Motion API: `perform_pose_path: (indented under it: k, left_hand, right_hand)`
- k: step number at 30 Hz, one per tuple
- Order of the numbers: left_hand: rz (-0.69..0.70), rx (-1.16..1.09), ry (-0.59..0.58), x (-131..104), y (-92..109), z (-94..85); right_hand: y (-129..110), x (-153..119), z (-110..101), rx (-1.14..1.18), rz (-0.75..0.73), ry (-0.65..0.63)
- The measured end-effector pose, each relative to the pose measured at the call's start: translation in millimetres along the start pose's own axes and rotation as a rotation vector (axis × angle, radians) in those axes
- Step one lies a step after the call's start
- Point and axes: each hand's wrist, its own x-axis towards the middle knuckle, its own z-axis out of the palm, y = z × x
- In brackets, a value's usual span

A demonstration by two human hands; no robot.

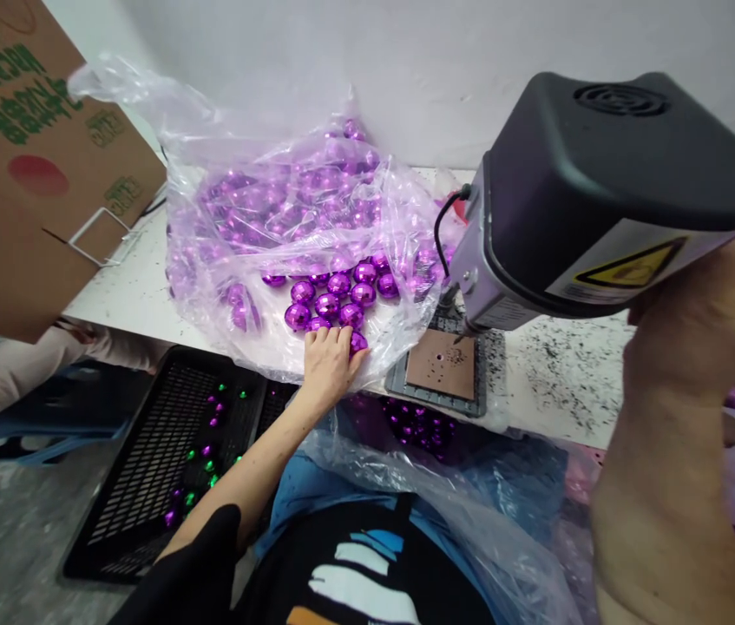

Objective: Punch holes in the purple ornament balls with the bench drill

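My left hand (330, 363) reaches into an opened clear plastic bag (263, 347) of shiny purple faceted balls (326, 305). Its fingers and thumb close around a purple ball (357, 344) at the near edge of the pile. On the right, my right hand (705, 338) is raised beside a black machine head (607, 191) with a yellow warning label. That hand's fingers curl behind the housing, and what they grip is hidden. Under the machine's tip lies a square brown plate (442, 369) with a small hole, on a grey base (481, 395).
Dark shavings (568, 373) litter the white table right of the base. A cardboard box (48, 191) stands at the left. Below sits a black plastic crate (139, 469) with green and purple balls. More purple balls (416, 425) lie in plastic over my lap. Another person's leg (3, 382) shows at left.
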Motion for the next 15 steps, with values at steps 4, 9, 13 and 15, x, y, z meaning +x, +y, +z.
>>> perform_pose_path:
  k: [4,9,13,15]
  left_hand:
    - [0.032,-0.204,-0.039,7,-2,-8.4]
    - [-0.202,-1.130,-0.083,8,13,-40.1]
    - [-0.419,-1.743,-0.389,2,44,-40.3]
    - [-0.475,-1.811,-0.471,1,58,-27.4]
  right_hand:
    - [-8,7,4,0.006,-0.068,-0.055]
    - [-5,7,4,-0.011,-0.056,-0.040]
    - [-6,7,3,-0.033,-0.030,-0.068]
    - [-6,7,3,-0.031,-0.031,-0.076]
